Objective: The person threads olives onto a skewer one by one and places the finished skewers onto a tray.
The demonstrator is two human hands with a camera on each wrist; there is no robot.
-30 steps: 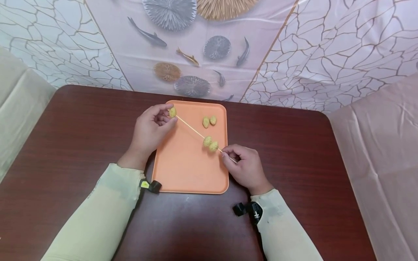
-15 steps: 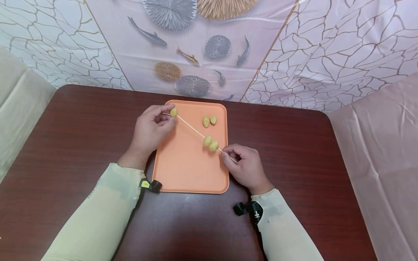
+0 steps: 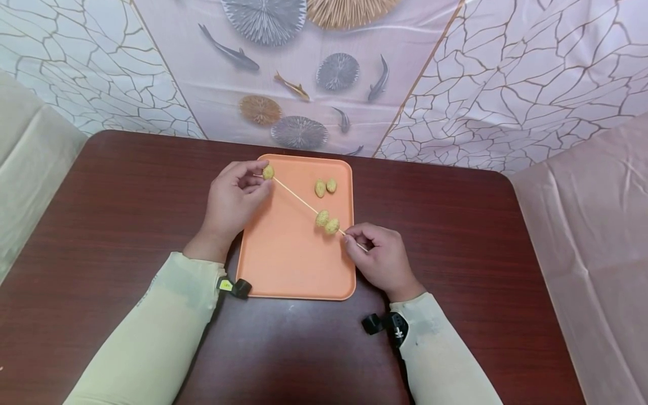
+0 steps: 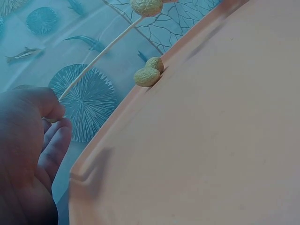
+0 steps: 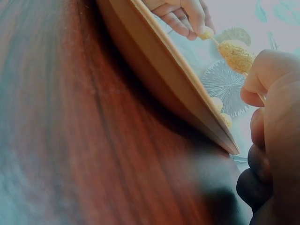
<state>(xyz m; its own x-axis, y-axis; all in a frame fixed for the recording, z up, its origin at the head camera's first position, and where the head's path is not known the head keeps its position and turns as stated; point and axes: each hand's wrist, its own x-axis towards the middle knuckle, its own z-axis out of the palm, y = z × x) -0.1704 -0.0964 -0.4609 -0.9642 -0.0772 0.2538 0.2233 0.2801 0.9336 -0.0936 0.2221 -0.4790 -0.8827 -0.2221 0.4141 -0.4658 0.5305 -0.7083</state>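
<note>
A thin wooden skewer (image 3: 296, 195) slants across the orange tray (image 3: 283, 270), held above it between both hands. At its far left end, my left hand (image 3: 233, 194) pinches a wrinkled yellow-green oval ball (image 3: 268, 172) between thumb and fingers; a bit of the skewer shows beyond that ball. Two similar balls (image 3: 322, 218) sit side by side on the skewer near its other end. Just behind them my right hand (image 3: 382, 256) grips the skewer between thumb and curled fingers. In the left wrist view, the left hand (image 4: 30, 140) mostly hides its ball.
Two more wrinkled oval balls (image 3: 320, 188) lie together on the tray's far right part. The tray stands on a dark red-brown wooden table (image 3: 455, 236). A patterned cloth with printed fish (image 3: 228, 56) hangs behind the table's back edge.
Both hands stay almost in place. A little more of the skewer's tip shows past the ball in my left fingers than a second ago.
</note>
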